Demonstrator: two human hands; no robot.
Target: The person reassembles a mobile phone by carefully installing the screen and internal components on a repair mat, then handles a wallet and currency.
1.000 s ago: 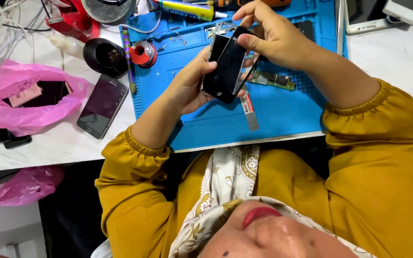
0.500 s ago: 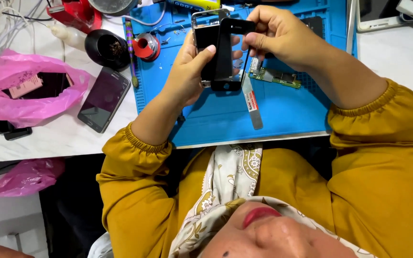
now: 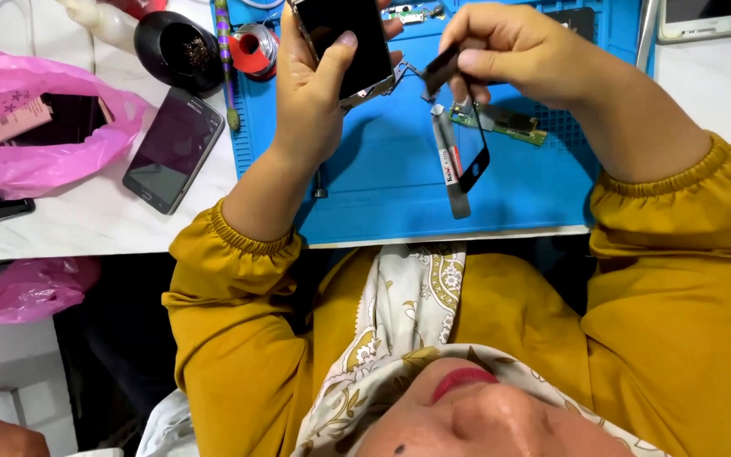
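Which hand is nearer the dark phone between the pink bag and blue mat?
Left. The left hand grips a screen beside the phone; the right hand, pinching a dark strip, is farther off over the blue mat.

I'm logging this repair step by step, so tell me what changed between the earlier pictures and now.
The two hands have drawn apart. The left hand now holds the phone body alone, and the right hand has lifted away a thin black glass panel, which hangs over the blue mat. Earlier both hands gripped the phone together. The dark phone and the pink bag stayed put.
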